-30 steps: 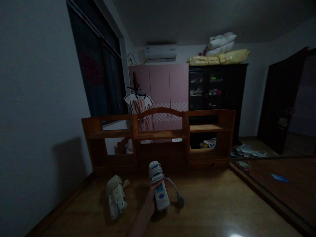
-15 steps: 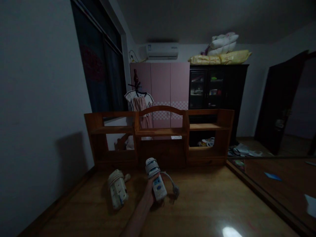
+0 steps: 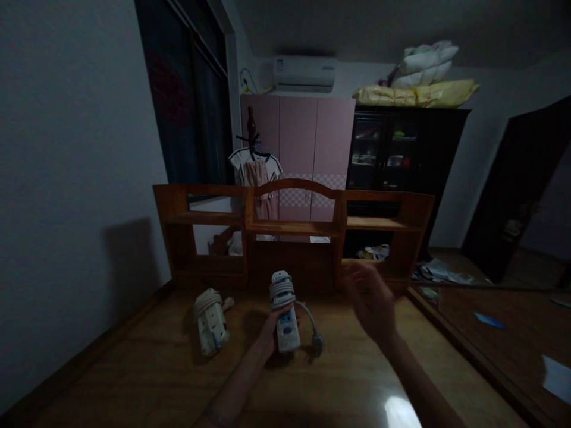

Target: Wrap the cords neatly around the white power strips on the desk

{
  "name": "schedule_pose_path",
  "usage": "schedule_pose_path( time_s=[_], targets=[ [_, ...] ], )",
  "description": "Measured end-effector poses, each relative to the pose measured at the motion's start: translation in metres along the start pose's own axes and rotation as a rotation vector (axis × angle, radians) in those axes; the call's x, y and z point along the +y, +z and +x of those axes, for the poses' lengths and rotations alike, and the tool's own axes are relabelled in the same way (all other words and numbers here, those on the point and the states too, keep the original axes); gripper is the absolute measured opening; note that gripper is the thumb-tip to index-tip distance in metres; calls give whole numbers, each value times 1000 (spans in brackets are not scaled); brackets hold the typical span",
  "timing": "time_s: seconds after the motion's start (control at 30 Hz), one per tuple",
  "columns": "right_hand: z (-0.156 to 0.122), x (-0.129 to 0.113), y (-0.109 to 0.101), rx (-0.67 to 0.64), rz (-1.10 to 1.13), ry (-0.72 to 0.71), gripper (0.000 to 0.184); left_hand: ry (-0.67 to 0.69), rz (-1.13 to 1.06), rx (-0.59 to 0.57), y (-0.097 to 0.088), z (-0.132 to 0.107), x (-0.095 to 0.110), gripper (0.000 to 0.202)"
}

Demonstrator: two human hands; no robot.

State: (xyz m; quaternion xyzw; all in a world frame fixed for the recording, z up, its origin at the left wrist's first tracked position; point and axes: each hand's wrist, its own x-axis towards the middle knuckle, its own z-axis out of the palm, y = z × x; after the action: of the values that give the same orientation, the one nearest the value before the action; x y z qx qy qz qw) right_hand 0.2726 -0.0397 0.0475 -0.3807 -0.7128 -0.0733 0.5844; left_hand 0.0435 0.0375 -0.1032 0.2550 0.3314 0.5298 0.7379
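Head view: left hand (image 3: 269, 333) grips power strip (image 3: 288, 337), right hand (image 3: 373, 302) raised.

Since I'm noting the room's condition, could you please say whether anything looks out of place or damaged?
Crumpled pale sheets lie strewn on the floor beside the tall black cabinet, which looks untidy. The oblong white power strip in the left hand shows no obvious damage.

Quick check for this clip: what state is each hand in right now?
Left hand: closed around the gray-white power strip with its cord wrapped around it.
Right hand: loosely open, holding nothing visible, slightly blurred.
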Motion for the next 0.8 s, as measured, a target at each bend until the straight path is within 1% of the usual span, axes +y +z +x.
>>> schedule_pose_path(
  time_s=[0.07,0.1,0.13,0.17,0.23,0.3,0.37,0.47,0.57,0.6,0.73,0.8],
  targets=[
    [-22,15,38,-186,-18,30,37,-6,18,-4,1,1,-1,34],
    [-35,24,55,-302,-32,43,38,-7,27,-2,1,1,-2,33],
    [-48,33,70,-355,-54,51,38,-5,34,0,2,2,-3,33],
    [-60,41,82,-408,-59,59,39,-2,40,2,2,3,-3,32],
    [-78,53,95,-527,-35,105,35,3,50,3,3,6,-5,29],
    [-88,61,98,-606,-26,145,32,-1,53,2,4,7,-7,24],
    [-93,65,96,-632,-64,170,33,-27,57,-6,5,7,-8,22],
    [-94,71,96,-613,-151,163,36,-69,57,-19,7,5,-7,26],
    [-95,76,97,-580,-208,145,36,-93,52,-23,10,0,-4,29],
    [-95,77,96,-573,-219,149,36,-93,47,-38,12,-2,-3,29],
    [-93,73,92,-539,-212,167,33,-58,51,-169,16,-10,2,33],
    [-92,69,90,-515,-205,178,33,-53,59,-186,16,-13,3,35]
  ],
)
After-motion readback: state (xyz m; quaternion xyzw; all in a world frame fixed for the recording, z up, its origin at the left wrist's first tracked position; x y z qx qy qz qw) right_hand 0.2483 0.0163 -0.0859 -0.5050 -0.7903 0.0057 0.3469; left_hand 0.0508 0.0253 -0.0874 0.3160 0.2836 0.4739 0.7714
